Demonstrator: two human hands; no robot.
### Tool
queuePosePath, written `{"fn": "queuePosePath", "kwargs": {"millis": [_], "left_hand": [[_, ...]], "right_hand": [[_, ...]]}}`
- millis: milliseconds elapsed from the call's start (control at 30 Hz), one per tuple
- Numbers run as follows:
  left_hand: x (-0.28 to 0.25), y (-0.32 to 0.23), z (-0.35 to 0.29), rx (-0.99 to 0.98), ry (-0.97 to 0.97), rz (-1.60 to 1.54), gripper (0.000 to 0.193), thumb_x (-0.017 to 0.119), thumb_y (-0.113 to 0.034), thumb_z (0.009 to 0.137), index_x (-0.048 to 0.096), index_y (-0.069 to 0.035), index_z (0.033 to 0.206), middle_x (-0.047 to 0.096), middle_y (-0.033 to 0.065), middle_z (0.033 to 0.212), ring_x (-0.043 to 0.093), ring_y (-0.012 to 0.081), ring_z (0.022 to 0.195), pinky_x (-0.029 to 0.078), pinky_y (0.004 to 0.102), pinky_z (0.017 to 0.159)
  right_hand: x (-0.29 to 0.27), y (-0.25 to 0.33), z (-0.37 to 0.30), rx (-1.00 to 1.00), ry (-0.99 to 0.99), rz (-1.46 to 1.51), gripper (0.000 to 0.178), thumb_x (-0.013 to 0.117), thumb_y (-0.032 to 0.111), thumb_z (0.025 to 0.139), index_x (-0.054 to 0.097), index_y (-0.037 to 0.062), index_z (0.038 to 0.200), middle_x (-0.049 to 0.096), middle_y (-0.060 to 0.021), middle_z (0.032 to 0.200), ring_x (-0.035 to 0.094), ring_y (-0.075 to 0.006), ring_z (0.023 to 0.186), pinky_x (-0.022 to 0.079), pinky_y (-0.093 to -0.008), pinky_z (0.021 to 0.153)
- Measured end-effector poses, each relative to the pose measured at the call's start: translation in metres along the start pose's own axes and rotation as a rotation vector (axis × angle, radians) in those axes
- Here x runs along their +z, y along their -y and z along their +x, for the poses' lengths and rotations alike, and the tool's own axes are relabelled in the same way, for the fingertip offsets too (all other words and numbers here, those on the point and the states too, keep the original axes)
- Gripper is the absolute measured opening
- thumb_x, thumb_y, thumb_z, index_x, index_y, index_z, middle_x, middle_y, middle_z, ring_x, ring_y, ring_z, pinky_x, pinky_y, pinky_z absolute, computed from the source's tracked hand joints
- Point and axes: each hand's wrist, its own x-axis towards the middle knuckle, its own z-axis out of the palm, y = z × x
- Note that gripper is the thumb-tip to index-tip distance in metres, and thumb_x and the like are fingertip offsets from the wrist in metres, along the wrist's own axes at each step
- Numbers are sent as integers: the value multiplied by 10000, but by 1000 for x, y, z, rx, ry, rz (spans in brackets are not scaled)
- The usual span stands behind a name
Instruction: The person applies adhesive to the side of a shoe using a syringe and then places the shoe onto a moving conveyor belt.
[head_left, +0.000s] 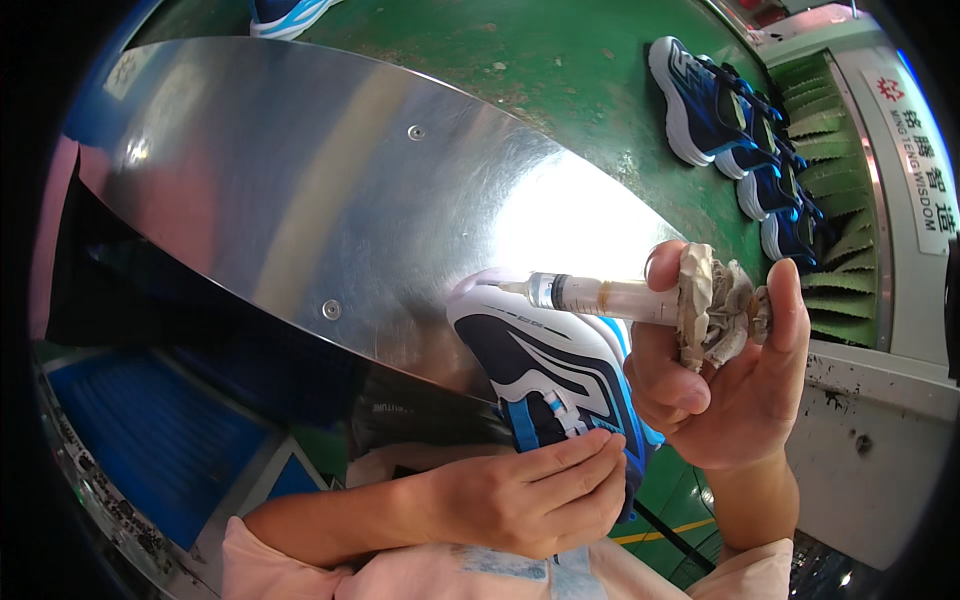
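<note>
My right hand (720,410) grips the syringe (620,298); my left hand (530,500) holds the sneaker (530,355). Tip (514,287) should trace the sole edge (475,303) lightly, evenly.

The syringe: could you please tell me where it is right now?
In the head view, the syringe is right of centre, held in the right hand, its tip by the toe of the blue-and-white shoe.

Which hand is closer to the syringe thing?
Right. The right hand is holding the syringe; the left hand is lower down, on the blue-and-white shoe, not touching the syringe.
</note>
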Motion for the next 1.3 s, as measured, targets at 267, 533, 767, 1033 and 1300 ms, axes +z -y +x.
{"fn": "queuePosePath", "kwargs": {"millis": [267, 533, 767, 1033, 1300], "left_hand": [[1, 2, -2, 9, -17, -22, 133, 566, -132, 833, 604, -73, 946, 614, 37, 993, 614, 206, 998, 469, 334, 949], [1, 5, -3, 26, -19, -9, 114, 587, -102, 814, 611, -75, 921, 615, 32, 982, 620, 198, 973, 483, 325, 922], [-3, 0, 0, -35, -3, -65, 101, 598, -83, 807, 636, -83, 901, 630, 23, 960, 637, 190, 945, 501, 308, 892], [-7, -3, 3, -21, 38, -13, 121, 637, -72, 770, 632, -90, 890, 654, 49, 920, 640, 199, 915, 507, 322, 857], [-8, -5, 6, -29, 122, 28, 181, 661, -52, 772, 603, -89, 939, 640, 76, 998, 635, 239, 965, 514, 366, 880]], "right_hand": [[6, 14, 14, 107, 33, -207, 738, 192, 677, 910, 400, 11, 1149, 397, -18, 524, 281, -59, 419, 223, -185, 378], [-1, 10, -6, -13, -50, -242, 725, 338, 671, 893, 385, -22, 1102, 429, -20, 529, 321, -49, 404, 248, -182, 366], [-25, -4, -58, -52, -169, -134, 884, 541, 698, 757, 427, -89, 1142, 511, -55, 725, 425, -82, 548, 336, -218, 503], [-45, -44, -105, -75, -166, 48, 855, 561, 675, 750, 416, -42, 1195, 517, -60, 836, 499, -111, 712, 389, -236, 592], [-56, -67, -140, -100, -157, 155, 836, 555, 659, 763, 411, -23, 1223, 549, -68, 892, 525, -109, 767, 410, -228, 608]]}}
